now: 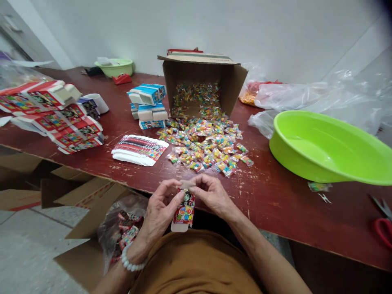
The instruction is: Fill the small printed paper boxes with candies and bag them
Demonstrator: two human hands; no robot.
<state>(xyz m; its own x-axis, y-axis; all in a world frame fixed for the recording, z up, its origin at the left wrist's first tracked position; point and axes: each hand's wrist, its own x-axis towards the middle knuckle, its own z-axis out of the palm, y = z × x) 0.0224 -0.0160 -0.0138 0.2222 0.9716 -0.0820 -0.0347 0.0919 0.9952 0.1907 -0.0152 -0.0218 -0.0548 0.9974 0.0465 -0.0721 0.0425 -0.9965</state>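
Note:
Between my hands, at the table's front edge, is a small red printed candy box (185, 208) with a white flap hanging from its lower end. My left hand (163, 208) grips its left side, thumb on the printed face. The fingers of my right hand (212, 194) pinch the pale flap at the upper end. Just beyond lies a heap of small clear packets of coloured candy (208, 143), spilling out of a cardboard carton (240, 81) on its side. A stack of flattened red boxes (139, 150) lies to the left of the heap.
Banded bundles of red boxes (76, 130) and blue boxes (150, 110) stand at left and centre. A green basin (306, 163) and red-handled scissors (382, 224) are at right. Below the table's left edge, an open carton (82, 216) holds a plastic bag of filled boxes (128, 228).

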